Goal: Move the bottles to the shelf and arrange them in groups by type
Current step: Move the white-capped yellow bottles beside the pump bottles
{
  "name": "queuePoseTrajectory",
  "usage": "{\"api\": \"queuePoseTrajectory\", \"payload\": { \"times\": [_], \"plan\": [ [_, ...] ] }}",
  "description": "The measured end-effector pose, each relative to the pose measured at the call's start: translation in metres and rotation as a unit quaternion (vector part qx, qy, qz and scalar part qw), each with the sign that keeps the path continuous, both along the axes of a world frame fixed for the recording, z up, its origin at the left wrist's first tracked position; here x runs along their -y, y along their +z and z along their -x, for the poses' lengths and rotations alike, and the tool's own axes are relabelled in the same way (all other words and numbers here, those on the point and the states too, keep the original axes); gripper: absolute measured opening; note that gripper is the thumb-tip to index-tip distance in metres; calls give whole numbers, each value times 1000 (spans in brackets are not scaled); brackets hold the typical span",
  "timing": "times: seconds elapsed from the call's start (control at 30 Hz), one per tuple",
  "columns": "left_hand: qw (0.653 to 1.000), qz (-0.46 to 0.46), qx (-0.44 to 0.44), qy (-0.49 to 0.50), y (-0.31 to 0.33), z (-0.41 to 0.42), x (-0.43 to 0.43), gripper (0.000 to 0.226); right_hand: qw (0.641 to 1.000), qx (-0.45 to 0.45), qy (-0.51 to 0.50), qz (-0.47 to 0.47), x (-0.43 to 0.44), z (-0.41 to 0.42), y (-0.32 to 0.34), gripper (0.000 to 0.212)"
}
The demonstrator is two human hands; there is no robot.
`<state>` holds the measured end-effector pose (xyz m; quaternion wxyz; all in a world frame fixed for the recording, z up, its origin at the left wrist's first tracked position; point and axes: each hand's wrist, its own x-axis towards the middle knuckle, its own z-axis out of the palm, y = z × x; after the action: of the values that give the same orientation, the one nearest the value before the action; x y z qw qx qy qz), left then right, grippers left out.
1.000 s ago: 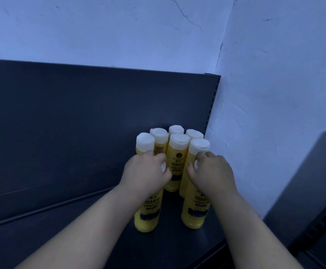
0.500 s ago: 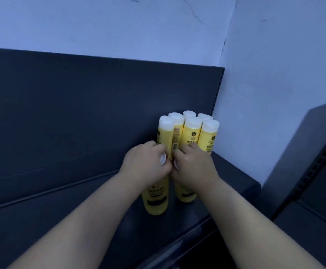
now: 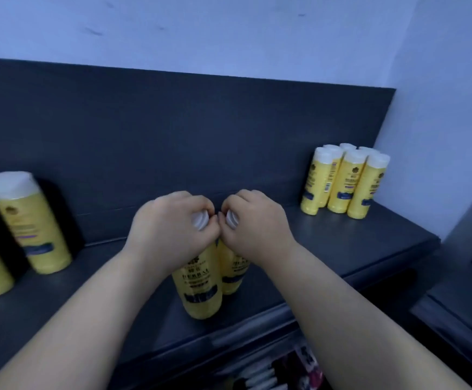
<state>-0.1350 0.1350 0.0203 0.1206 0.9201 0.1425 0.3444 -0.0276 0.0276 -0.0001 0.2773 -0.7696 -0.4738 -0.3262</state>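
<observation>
Left hand (image 3: 170,226) fingers (image 3: 198,204) curled round cap of yellow bottle (image 3: 201,288), right hand (image 3: 257,223) likewise on neighbour (image 3: 233,274) — both upright, touching, middle of shelf (image 3: 355,243), near front edge. Matching cluster (image 3: 344,181) stands well right, in corner — right hand nearer.

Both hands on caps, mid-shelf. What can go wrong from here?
1. The left hand and right hand each hold a bottle by the cap only. With the grip that high, the left bottle or right bottle may swing or slip.
2. Both bottles are close to the front edge of the shelf; a nudge could send one off.
3. The cluster in the right corner is packed tight; pushing these in could topple it.
</observation>
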Motion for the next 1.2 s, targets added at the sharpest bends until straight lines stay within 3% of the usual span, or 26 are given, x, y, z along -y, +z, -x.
{"api": "queuePoseTrajectory", "payload": {
  "times": [0.33,0.6,0.87,1.13,1.2],
  "plan": [
    [988,-48,-41,142,-15,74,-70,14,993,-33,111,-8,-95,53,-15,26],
    [965,-46,-49,254,-18,70,-114,28,982,-52,181,-33,-164,39,-21,24],
    [960,-11,-17,281,-19,72,-150,38,968,-57,236,-68,-213,35,-24,22],
    [968,-96,-13,230,-29,114,-204,33,969,-52,227,-79,-276,64,-29,19],
    [975,-90,-13,203,-29,122,-220,35,977,-27,202,-58,-290,69,-31,28]
  ]
}}
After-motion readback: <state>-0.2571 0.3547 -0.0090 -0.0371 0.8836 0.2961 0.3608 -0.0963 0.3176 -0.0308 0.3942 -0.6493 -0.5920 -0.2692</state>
